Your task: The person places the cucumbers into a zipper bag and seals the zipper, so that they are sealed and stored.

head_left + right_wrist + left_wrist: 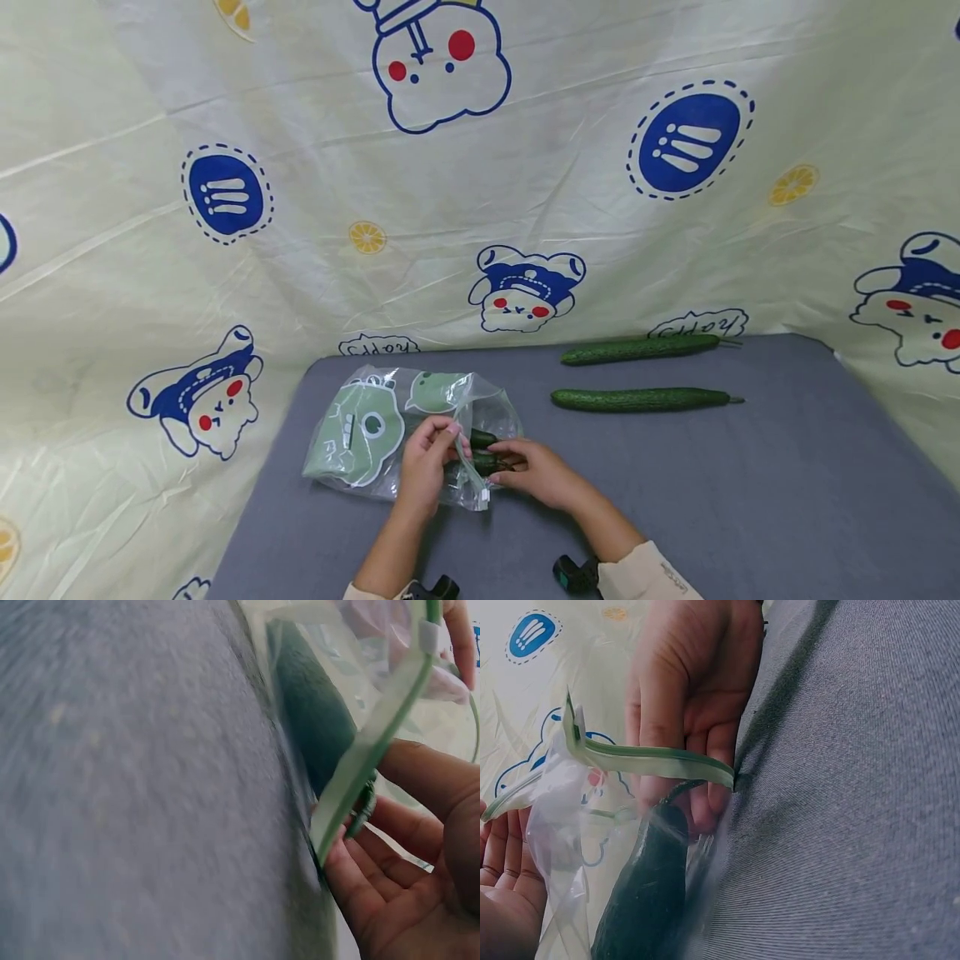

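A clear zip bag (442, 492) with pale green cartoon prints lies on the left of the table, its mouth towards the right. My left hand (426, 458) pinches the upper rim of that mouth. Inside are two dark green cucumbers; one cucumber (483, 438) lies beyond the other cucumber (486, 463). At the bag's mouth my right hand (542, 475) has thumb and fingers around the stem end of the nearer cucumber (649, 885). The green zip strip (375, 742) crosses in front of the right thumb's tip and hides it. The cucumbers' far ends are covered by the bag and left hand.
Two more long cucumbers lie apart at the back right of the grey table (712, 483): a farther cucumber (641, 350) and a closer cucumber (641, 400). Behind the table hangs a pale printed sheet (570, 200). A white slider (429, 636) sits on the zip strip.
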`<state>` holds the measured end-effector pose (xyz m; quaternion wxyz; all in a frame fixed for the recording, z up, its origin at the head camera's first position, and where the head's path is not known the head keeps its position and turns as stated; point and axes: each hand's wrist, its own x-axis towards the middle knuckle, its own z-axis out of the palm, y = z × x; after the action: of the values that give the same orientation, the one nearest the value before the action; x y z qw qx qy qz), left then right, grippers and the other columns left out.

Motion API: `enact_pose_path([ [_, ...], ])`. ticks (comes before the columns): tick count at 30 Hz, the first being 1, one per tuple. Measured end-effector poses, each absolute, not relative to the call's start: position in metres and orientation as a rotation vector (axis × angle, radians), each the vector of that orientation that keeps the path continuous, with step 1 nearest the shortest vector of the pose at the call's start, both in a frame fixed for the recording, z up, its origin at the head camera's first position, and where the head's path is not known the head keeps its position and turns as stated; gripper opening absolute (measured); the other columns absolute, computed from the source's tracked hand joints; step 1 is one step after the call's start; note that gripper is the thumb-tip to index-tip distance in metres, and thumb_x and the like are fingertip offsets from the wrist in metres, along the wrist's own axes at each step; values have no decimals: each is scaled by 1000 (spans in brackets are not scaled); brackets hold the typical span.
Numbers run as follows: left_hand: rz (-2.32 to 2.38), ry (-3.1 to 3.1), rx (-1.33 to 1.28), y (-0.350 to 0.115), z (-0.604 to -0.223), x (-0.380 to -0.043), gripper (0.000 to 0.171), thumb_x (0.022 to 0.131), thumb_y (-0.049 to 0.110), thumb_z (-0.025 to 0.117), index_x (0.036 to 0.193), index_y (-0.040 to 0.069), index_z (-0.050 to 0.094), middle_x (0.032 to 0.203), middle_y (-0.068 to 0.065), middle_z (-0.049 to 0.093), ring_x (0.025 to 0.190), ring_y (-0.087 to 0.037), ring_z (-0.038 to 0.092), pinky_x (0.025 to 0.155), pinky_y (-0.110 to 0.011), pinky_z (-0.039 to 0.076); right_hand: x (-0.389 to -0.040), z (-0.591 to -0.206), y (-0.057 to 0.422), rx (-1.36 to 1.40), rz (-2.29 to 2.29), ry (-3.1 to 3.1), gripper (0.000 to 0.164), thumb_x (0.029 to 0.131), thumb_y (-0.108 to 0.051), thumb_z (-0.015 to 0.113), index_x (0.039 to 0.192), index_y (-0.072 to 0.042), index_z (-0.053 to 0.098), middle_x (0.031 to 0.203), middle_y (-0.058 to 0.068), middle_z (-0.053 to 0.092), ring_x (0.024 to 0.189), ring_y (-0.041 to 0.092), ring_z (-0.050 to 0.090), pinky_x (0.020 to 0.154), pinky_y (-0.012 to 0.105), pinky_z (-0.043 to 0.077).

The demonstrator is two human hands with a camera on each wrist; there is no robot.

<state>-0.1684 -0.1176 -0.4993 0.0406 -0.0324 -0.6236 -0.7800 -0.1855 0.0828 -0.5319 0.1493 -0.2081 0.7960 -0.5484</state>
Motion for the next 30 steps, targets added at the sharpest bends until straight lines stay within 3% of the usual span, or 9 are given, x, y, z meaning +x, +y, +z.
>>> enact_pose_path([
  [5, -2384, -1912, -97, -117, -499, -169, 15, 100, 7, 57, 99, -8, 55, 75, 1, 65, 64, -10, 64, 65, -23, 59, -184, -533, 95, -538, -1639, 2276, 48, 94, -21, 72, 133, 5, 60, 125, 24, 65, 111, 30, 67, 89, 29, 59],
  [16, -2390, -1910, -69, -117, -500, -170, 15, 99, 6, 57, 100, -9, 56, 75, 0, 64, 64, -11, 64, 65, -24, 59, -193, -530, 121, -463, -1794, 2323, 44, 95, -14, 70, 133, 6, 59, 127, 25, 66, 115, 37, 65, 89, 16, 54],
  [30, -2400, -1900, -65, -117, -499, -170, 17, 99, 6, 56, 101, -11, 55, 74, -1, 65, 62, -11, 64, 64, -24, 59, -203, -495, 159, -403, -1806, 2381, 54, 94, -27, 73, 139, -2, 57, 137, 23, 61, 123, 36, 63, 93, 18, 54],
])
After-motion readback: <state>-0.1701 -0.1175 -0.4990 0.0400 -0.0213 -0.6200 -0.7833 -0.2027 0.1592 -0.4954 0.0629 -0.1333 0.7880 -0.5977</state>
